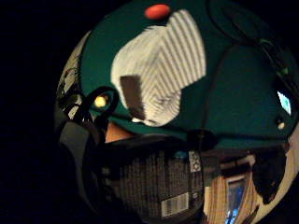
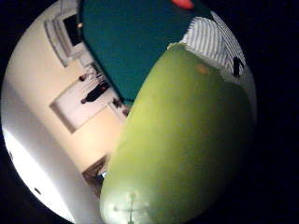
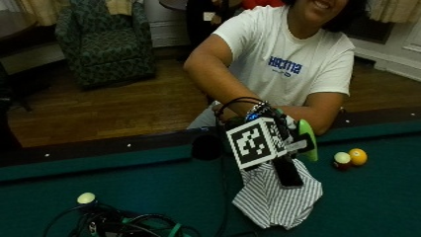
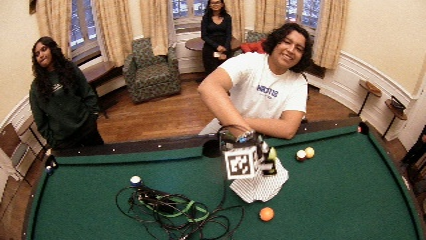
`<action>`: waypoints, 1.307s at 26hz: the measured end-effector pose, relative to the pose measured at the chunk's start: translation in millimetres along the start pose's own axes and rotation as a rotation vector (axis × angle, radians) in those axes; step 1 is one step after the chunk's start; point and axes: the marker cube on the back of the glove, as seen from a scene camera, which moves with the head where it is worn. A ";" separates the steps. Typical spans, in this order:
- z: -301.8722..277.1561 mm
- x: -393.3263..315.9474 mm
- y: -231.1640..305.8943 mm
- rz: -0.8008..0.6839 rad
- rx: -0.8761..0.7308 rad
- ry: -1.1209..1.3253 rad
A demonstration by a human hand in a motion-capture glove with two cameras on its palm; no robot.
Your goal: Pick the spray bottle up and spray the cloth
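Spray bottle [image 3: 307, 140], green and rounded, is up off the bench [image 3: 381, 197] in the gloved right hand [image 3: 279, 143], held just above the striped cloth [image 3: 276, 197]. In the thumb-side palm view the bottle's green body fills most of the frame, and the little-finger-side view shows a dark printed label with a barcode close against the palm, so the fingers appear wrapped round the bottle, though the fingers themselves are mostly hidden behind the glove rig. The cloth lies crumpled on the green felt directly below, with an orange ball [image 4: 266, 214] a little way off and two more balls [image 3: 349, 158] near the rail.

The nozzle's direction cannot be made out. If it points away from the cloth, the spray would land on the felt or toward the cable tangle [image 3: 125, 222] instead. A finger missing the trigger could also tilt the bottle in the hand.
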 end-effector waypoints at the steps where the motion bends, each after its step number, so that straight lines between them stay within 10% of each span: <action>1: -5.0 -9.3 4.3 -0.054 0.016 -0.036; 17: 15.6 -100.2 -5.1 -0.684 0.219 -0.382; 34: 154.3 -129.1 -111.3 -0.825 0.242 -0.424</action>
